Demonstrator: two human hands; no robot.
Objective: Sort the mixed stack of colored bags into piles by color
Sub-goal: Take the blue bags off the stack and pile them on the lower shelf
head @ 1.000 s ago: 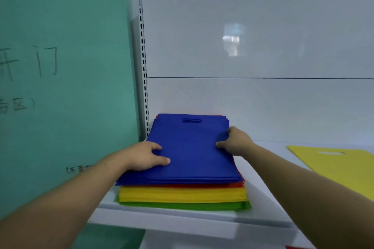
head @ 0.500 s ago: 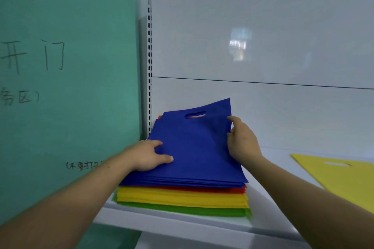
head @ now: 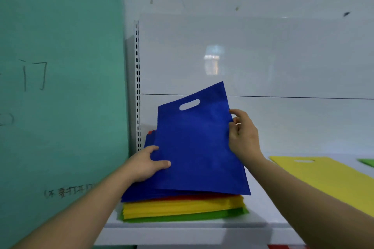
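A blue bag [head: 194, 143] with a cut-out handle is tilted up off the mixed stack [head: 182, 208], its far edge raised. My right hand [head: 242, 135] pinches its right edge. My left hand [head: 147, 164] grips its left edge, thumb on top. Beneath it the stack shows more blue bags, then red, yellow and green layers, on a white shelf [head: 263, 216].
A yellow bag [head: 327, 176] lies flat on the shelf to the right, and a green bag's corner [head: 366, 161] shows at the far right edge. A green wall panel [head: 60, 87] stands close on the left, and a slotted white upright [head: 137, 87] beside the stack.
The top blue bag has been lifted at its far edge from flat to steeply tilted. My right hand rose with its edge; my left hand went from pressing the stack to gripping the bag.
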